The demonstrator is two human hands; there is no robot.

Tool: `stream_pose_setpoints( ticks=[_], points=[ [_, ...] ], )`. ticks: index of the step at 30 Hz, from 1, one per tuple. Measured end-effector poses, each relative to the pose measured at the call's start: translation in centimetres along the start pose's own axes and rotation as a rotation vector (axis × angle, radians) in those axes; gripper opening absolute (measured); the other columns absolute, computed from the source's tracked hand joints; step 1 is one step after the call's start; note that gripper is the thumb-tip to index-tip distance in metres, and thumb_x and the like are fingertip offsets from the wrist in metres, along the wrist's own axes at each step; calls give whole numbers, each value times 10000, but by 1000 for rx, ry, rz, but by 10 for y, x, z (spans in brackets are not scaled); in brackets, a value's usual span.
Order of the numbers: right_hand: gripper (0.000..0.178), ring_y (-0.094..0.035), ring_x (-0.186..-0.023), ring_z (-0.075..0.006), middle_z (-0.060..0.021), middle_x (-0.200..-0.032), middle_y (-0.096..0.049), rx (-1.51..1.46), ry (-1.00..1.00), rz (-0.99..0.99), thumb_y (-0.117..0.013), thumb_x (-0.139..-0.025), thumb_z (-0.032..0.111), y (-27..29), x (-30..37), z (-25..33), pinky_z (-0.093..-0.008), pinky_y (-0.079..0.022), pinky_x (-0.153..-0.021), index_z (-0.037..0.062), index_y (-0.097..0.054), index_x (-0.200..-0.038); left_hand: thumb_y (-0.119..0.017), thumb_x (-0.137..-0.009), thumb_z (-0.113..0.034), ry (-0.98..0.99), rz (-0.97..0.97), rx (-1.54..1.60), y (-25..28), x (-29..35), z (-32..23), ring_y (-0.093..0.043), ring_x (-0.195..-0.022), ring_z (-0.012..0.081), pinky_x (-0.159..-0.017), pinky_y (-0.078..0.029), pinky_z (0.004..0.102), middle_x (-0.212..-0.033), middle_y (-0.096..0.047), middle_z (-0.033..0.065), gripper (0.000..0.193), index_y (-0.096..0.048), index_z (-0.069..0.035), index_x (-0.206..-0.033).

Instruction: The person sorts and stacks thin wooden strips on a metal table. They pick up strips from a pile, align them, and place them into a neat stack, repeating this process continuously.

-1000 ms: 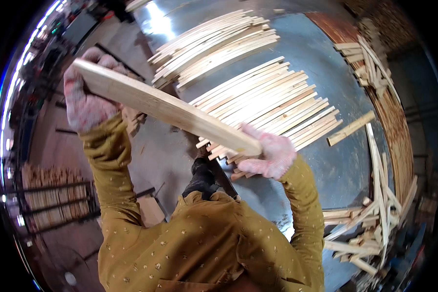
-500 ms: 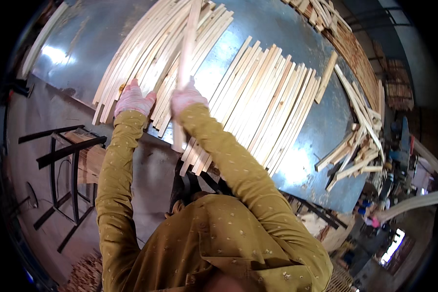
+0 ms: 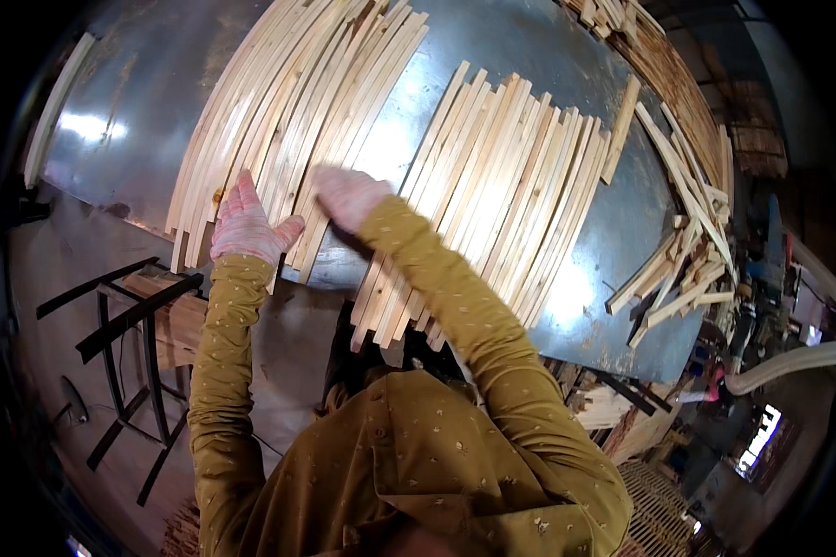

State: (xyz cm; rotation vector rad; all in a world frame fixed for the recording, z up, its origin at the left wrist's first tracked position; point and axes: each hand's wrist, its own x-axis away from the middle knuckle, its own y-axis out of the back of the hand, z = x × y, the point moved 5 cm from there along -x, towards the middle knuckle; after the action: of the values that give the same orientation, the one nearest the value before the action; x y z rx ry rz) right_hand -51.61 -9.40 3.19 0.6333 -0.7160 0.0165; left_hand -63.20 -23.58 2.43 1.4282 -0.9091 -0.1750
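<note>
Long, pale wooden strips (image 3: 279,121) lie side by side in a left-hand row on the metal table (image 3: 492,42). My left hand (image 3: 251,227), in a pale pink-and-white glove, rests on the near ends of that row, fingers spread and thumb out. Over the row's right edge is my right hand (image 3: 351,197), gloved alike. Motion blurs it, but its fingers look stretched leftward and no strip shows in it. A second row of shorter-looking strips (image 3: 497,195) lies to the right, under my right forearm.
One strip (image 3: 620,130) lies apart beyond the right row. A jumbled heap of wood pieces (image 3: 687,251) sits at the table's right end. A long strip (image 3: 56,107) is at the far left. A black metal frame (image 3: 149,362) stands on the floor at left.
The strip my right hand was holding above the left row is out of that hand and appears to lie among the row. My right hand has moved slightly left and down.
</note>
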Motion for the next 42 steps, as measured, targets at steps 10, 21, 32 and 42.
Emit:
stream_pose_setpoints(
  ticks=[10, 21, 32, 42],
  points=[
    [552, -345, -1432, -230, -74, -1501, -452, 791, -349, -543, -308, -1004, 459, 163, -4, -173, -498, -210, -1180, 120, -392, -1431, -796, -700, -347, -340, -335, 368, -56, 151, -70, -551, -1036, 399, -932, -449, 531, -1198, -541, 229, 844, -417, 52, -1339],
    [441, -620, -1052, -213, -108, -1138, -667, -412, 297, -807, -545, -978, 312, 147, 18, -157, -351, -448, -998, 91, -552, -1359, -748, -744, -250, -296, -475, 275, -98, 154, -129, -498, -1140, 432, -941, -431, 525, -1246, -516, 203, 605, -487, 0, -1229],
    [524, -566, -1086, -151, -91, -1274, -576, -1174, 495, -1151, -624, -957, 127, 134, 97, -186, -272, -462, -974, -39, -439, -1419, -609, -874, -143, -219, -773, 259, -8, 76, -116, -614, -626, 226, -512, -516, 363, -947, -620, 127, 197, -580, -63, -1052],
    [508, -594, -1026, -196, -122, -1147, -629, -753, -236, -1565, -585, -981, 240, 46, 248, -417, -318, -509, -912, -11, -459, -1404, -556, -900, -493, 308, -253, -415, 58, -41, -133, -305, -1454, 330, -1180, -245, 484, -1607, -208, 200, 812, -274, -79, -1539]
  ],
)
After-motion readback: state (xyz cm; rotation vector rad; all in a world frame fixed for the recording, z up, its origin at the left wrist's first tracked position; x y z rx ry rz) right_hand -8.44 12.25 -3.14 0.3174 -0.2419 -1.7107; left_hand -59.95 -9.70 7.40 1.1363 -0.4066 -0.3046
